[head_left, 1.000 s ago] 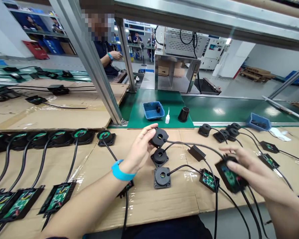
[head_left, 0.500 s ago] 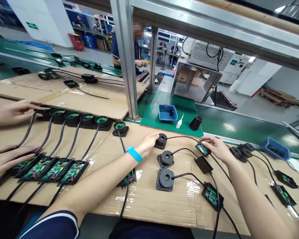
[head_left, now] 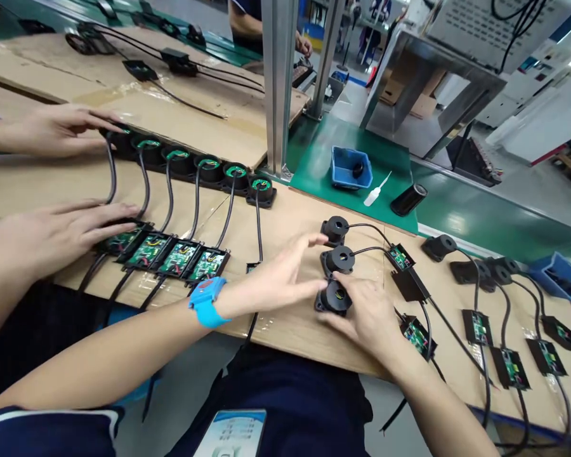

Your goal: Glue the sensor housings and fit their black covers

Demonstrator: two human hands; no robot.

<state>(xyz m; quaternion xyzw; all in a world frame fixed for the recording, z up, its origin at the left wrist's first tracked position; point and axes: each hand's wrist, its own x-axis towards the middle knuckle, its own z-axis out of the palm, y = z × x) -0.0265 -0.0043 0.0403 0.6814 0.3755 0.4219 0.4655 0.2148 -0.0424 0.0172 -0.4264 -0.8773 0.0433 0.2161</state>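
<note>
Right grip (head_left: 368, 310) around black housing (head_left: 335, 296), near cardboard edge (head_left: 309, 351); left grip (head_left: 280, 279) spread alongside.

Black housing (head_left: 333, 299), round on a squarish flange, hole facing up, partly hidden at the right. Set flat on cardboard (head_left: 292, 219), nearest in a close column with two matching housings (head_left: 339, 260) behind, trailing thin black cables (head_left: 367, 226) to the right.

i can read no words or numbers; the card (head_left: 238, 426) at my front bears printed lines, small and blurred.
</note>
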